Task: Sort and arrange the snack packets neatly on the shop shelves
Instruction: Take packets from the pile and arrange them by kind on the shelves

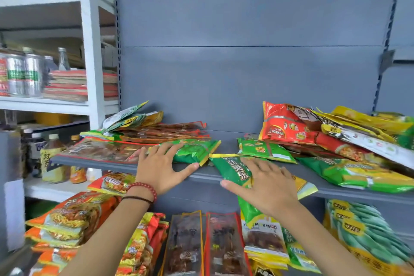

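Note:
On the grey shelf (201,173) a green snack packet (197,150) lies flat near the middle, and my left hand (161,168) rests on its left end with fingers spread and straight. A second green packet (233,170) hangs over the shelf's front edge; my right hand (266,184) lies flat on it, fingers straight. Left of my hands sits a pile of brown and green packets (145,132). To the right lies a loose heap of red, green and yellow packets (324,136).
Below the shelf are orange noodle packs (71,219), brown packets (201,246) and teal-and-yellow packs (363,231). A white rack on the left holds cans (22,74), bottles (51,159) and flat boxes (69,85). The grey back panel (246,51) rises behind the shelf.

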